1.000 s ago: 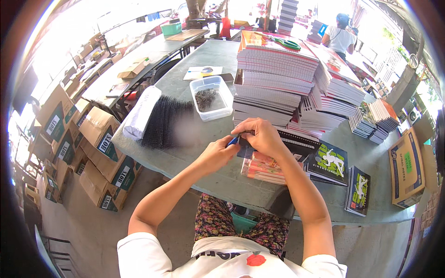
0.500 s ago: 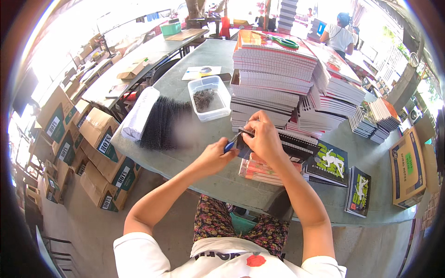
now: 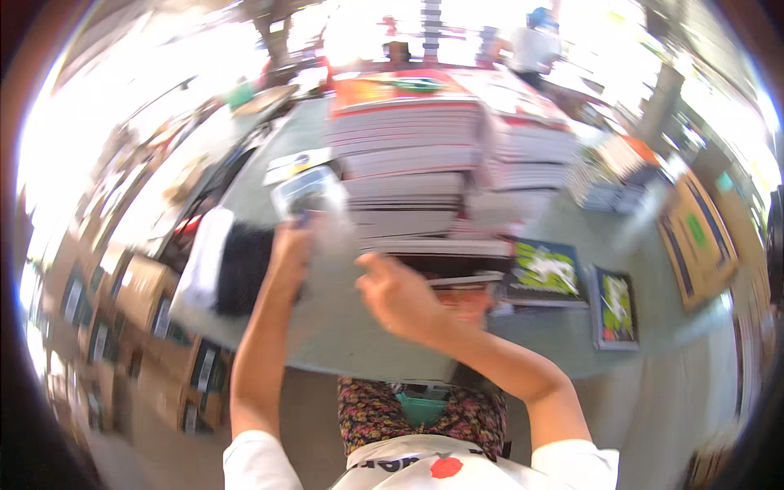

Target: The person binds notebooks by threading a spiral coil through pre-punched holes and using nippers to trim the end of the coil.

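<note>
Blurred by motion, my left hand (image 3: 291, 251) is closed around blue-handled pliers (image 3: 304, 219), of which only a bit of blue shows. It is at the near side of a clear plastic tub (image 3: 286, 193) with small dark pieces inside. My right hand (image 3: 402, 296) is over the table in front of the book stack, its fingers curled in; whatever may be between them cannot be made out. Just beyond it lies a dark spiral notebook (image 3: 465, 268), on top of an orange-covered bundle (image 3: 464, 304). Dark coil bindings (image 3: 245, 269) lie in a mass left of my left hand.
Tall stacks of books (image 3: 408, 131) rise beyond my hands, green-handled scissors (image 3: 415, 84) on top. Black-and-green notebooks (image 3: 542, 273) lie to the right, before an open carton (image 3: 696, 237). A white roll (image 3: 204, 260) borders the coils. Cartons (image 3: 147, 290) are piled at left; a person (image 3: 532, 51) stands far off.
My left hand has moved left with the pliers, from the notebook to the tub. My right hand has come away from the notebook, toward me and left. The whole view has turned right.
</note>
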Tool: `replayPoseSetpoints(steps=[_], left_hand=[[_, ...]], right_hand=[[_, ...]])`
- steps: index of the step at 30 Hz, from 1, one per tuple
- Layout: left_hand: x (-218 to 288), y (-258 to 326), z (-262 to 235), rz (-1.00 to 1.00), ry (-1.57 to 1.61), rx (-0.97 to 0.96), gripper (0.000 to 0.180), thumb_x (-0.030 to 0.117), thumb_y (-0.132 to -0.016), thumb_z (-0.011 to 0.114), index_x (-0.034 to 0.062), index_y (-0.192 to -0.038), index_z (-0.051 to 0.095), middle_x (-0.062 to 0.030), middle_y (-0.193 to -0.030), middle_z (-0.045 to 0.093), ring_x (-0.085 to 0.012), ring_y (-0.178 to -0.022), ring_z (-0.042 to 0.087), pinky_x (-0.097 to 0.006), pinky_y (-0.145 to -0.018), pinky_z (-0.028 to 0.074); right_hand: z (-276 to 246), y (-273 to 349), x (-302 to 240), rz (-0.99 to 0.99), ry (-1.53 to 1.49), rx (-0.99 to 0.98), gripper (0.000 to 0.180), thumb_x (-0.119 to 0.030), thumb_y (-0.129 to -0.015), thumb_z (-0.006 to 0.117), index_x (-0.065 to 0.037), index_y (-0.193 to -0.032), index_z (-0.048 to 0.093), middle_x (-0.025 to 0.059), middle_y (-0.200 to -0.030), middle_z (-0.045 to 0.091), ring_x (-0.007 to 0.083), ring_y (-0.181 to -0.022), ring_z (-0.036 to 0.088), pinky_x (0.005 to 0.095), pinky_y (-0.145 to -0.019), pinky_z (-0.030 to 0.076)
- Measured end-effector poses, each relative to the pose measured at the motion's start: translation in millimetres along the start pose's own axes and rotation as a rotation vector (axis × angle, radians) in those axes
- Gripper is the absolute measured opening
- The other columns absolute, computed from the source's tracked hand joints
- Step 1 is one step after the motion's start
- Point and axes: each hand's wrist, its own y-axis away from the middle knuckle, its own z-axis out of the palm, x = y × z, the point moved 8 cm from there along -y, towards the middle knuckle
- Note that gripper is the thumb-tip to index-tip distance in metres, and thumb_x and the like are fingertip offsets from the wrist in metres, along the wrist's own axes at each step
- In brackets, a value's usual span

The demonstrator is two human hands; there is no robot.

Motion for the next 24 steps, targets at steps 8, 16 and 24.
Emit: replayPoseSetpoints(steps=[8,16,24], left_hand=[[-7.8,-25.6,-24.0,0.059,-0.324,0.238,0.026,0.016,-0.081,0.064,0.0047,-0.103,0.058,0.0017,-0.081,0.054,-0.0053,-0.067,0.047,-0.021,-0.059,0.038],[-38.3,3.6,-21.4,0.147,-0.498,0.204,0.031,0.014,-0.078,0.062,0.0012,-0.107,0.058,-0.0009,-0.082,0.054,-0.0089,-0.074,0.052,-0.025,-0.069,0.042],[-92.4,76.9,22.2,0.315,-1.086,0.121,0.035,0.013,-0.074,0.068,0.0003,-0.104,0.058,-0.0162,-0.093,0.057,-0.0301,-0.082,0.057,-0.038,-0.075,0.046]], right_hand=[[-110.5,83.6,88.5,0.519,-0.001,-0.051,0.040,-0.005,-0.067,0.064,-0.010,-0.107,0.062,0.0109,-0.084,0.066,0.0286,-0.073,0.064,0.0385,-0.065,0.050],[-335.4,230.0,130.7,0.791,0.695,0.663,0.029,-0.012,-0.074,0.068,-0.006,-0.103,0.067,0.0114,-0.082,0.059,0.0283,-0.072,0.060,0.0360,-0.065,0.048],[-177.1,375.6,247.5,1.085,0.655,0.272,0.030,-0.028,-0.082,0.059,-0.012,-0.107,0.066,0.0160,-0.095,0.060,0.0340,-0.087,0.060,0.0434,-0.073,0.048]])
